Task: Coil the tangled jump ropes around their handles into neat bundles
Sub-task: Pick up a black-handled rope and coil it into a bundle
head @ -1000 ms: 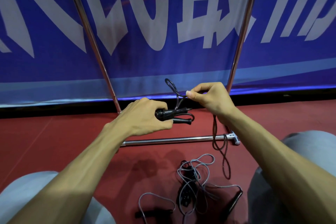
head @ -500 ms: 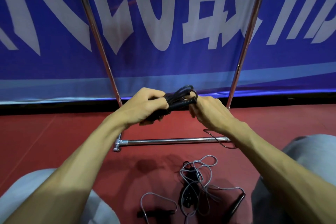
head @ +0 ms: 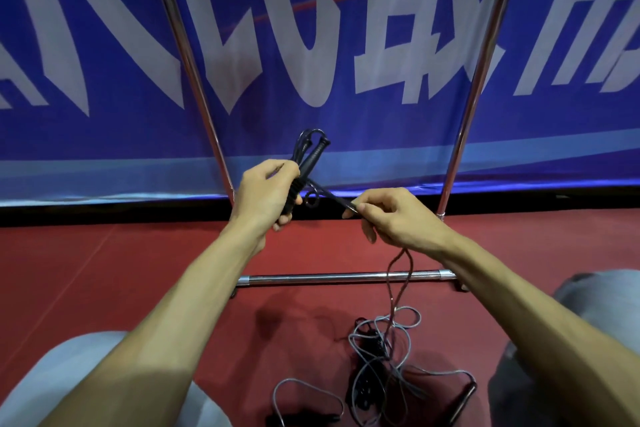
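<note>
My left hand (head: pixel 268 192) grips the black jump rope handles (head: pixel 313 158), which point up and away with a few turns of cord round them. From the handles a dark cord (head: pixel 330 196) runs taut to my right hand (head: pixel 393 218), which pinches it between thumb and fingers. Below my right hand the doubled cord hangs down to the floor (head: pixel 398 282). A tangled grey jump rope (head: pixel 388 357) lies on the red floor between my knees, with one black handle (head: pixel 462 400) at its right end.
A chrome rack frame stands in front of me, its bottom bar (head: pixel 346 277) lying across the floor under my forearms and its two posts (head: pixel 465 107) rising against a blue banner (head: pixel 311 45). My knees (head: pixel 588 322) flank the tangled rope.
My hands, close together at the bundle half a second ago, have parted. The right hand has drawn the cord out to the right and down, and the left hand has tipped the handles upward.
</note>
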A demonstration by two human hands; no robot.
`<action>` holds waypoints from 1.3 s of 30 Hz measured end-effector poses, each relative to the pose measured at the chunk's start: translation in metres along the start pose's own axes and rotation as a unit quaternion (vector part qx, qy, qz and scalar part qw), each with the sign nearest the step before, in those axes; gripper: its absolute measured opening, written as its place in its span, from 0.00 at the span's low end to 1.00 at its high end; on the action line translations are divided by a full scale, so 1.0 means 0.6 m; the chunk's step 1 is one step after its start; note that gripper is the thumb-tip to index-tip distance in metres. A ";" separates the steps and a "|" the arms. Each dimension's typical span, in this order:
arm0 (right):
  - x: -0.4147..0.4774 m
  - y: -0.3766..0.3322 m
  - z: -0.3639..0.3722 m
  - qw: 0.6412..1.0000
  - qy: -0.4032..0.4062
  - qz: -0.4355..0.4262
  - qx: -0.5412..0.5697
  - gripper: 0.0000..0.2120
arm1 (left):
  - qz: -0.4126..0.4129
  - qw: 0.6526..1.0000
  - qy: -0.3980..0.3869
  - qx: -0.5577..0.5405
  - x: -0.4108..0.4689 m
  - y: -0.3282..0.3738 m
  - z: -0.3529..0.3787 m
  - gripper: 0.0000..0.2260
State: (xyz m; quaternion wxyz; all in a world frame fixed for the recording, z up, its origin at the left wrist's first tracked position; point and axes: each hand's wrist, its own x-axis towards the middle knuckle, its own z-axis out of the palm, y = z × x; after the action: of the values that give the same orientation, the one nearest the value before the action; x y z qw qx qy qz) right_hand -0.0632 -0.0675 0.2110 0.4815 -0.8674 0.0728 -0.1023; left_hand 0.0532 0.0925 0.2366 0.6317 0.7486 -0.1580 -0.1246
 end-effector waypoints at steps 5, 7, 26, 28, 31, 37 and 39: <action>-0.003 0.002 -0.005 0.994 -0.089 0.056 0.009 0.12 | -0.005 0.999 0.021 0.029 0.012 -0.012 0.003 0.05; -0.006 0.009 -0.009 0.990 -0.111 0.083 -0.011 0.13 | -0.006 0.999 0.047 0.005 0.021 -0.014 -0.001 0.06; -0.021 -0.025 -0.038 0.945 -0.033 -0.200 -0.256 0.06 | 0.122 0.814 -0.194 0.533 0.000 -0.070 0.012 0.15; -0.018 -0.018 -0.041 0.945 0.014 -0.199 -0.259 0.06 | 0.170 0.791 -0.213 0.549 -0.015 -0.069 0.030 0.14; -0.010 -0.011 -0.051 0.947 0.089 -0.176 -0.252 0.05 | 0.223 0.784 -0.210 0.540 -0.033 -0.066 0.048 0.13; -0.007 0.006 -0.068 0.956 0.173 -0.109 -0.212 0.05 | 0.262 0.837 -0.225 0.425 -0.048 -0.063 0.053 0.16; -0.006 0.013 -0.067 0.957 0.180 -0.098 -0.203 0.05 | 0.270 0.835 -0.237 0.417 -0.050 -0.057 0.052 0.17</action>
State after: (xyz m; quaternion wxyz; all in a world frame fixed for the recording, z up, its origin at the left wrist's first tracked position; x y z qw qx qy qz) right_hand -0.0766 -0.1037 0.2250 0.2616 -0.9170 0.0921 -0.2868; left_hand 0.0162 0.0816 0.1969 0.2116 0.8163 -0.5356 -0.0447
